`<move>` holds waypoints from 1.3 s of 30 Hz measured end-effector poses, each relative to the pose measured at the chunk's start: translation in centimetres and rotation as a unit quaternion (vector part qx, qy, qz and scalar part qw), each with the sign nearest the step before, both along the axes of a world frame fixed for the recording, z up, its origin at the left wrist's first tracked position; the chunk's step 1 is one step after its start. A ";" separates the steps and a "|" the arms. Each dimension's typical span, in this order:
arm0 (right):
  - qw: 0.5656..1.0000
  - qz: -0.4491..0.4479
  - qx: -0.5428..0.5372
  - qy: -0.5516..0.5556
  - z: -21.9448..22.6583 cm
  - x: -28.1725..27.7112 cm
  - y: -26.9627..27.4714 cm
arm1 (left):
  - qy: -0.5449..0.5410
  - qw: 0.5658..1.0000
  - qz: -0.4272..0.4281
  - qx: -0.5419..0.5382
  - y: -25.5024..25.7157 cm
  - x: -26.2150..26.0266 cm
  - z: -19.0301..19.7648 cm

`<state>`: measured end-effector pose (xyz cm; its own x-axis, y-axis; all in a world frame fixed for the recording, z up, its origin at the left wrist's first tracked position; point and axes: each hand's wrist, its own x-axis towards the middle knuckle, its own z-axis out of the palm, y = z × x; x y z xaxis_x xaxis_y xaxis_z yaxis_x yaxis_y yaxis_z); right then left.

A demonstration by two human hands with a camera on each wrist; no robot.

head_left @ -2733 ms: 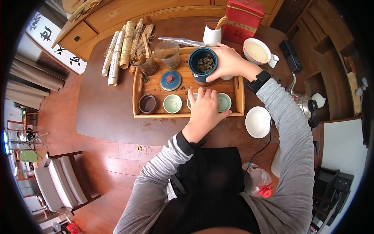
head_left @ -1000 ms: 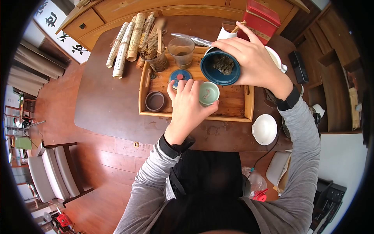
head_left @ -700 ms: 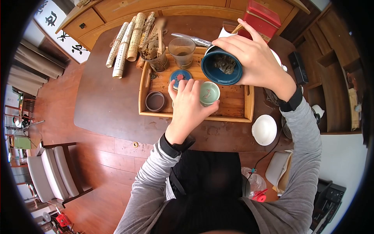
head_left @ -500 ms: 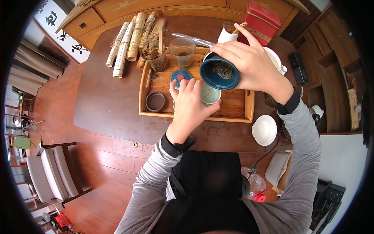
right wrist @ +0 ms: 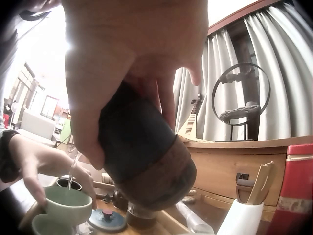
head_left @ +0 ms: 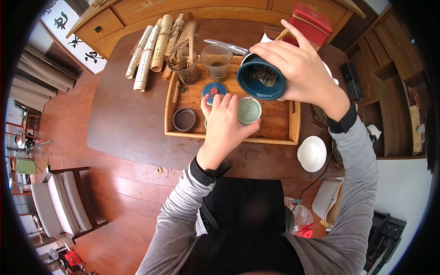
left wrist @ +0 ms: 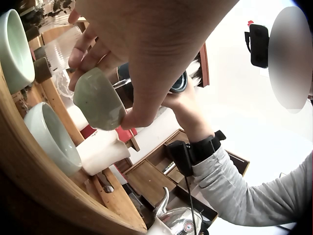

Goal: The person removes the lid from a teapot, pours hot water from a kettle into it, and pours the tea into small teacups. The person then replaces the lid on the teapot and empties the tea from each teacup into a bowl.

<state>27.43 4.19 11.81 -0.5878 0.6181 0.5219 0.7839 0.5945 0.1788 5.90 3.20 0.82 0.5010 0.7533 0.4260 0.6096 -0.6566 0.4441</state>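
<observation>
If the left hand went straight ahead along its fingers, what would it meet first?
Probably the blue lid, just ahead of the left hand in the head view, though the hand may pass above it.

Green cup partly hidden, stick tip blurred

Over the honey-brown tray, the jar is deep blue, turning brown towards its base, with dark grey-green leaves inside, and the cup is pale celadon with a small reddish motif, too fine to make out. On the tray, the blue lid carries a paler petal pattern round a red knob, and the little bowl is purplish brown. Beyond the tray's far left corner, cream scrolls bear dark rows of writing; beyond its far right corner, the tin is bright red. Around the tray, the table is dark reddish brown
</observation>
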 end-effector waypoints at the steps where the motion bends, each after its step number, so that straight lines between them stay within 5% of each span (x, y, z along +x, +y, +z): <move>1: 1.000 -0.001 0.008 -0.002 0.2 0.0 0.0 | 0.000 1.000 0.000 0.000 0.0 0.0 0.0; 10: 1.000 -0.014 0.018 -0.019 1.7 -0.4 -0.4 | 0.005 1.000 0.000 -0.006 0.0 -0.1 -0.1; 32: 0.998 0.001 -0.053 0.046 -3.3 0.5 0.6 | 0.024 0.999 -0.001 -0.026 0.0 -0.5 0.0; 39: 0.964 -0.015 -0.202 0.172 -5.9 2.7 2.2 | -0.001 0.999 -0.031 -0.017 -1.2 0.6 -0.5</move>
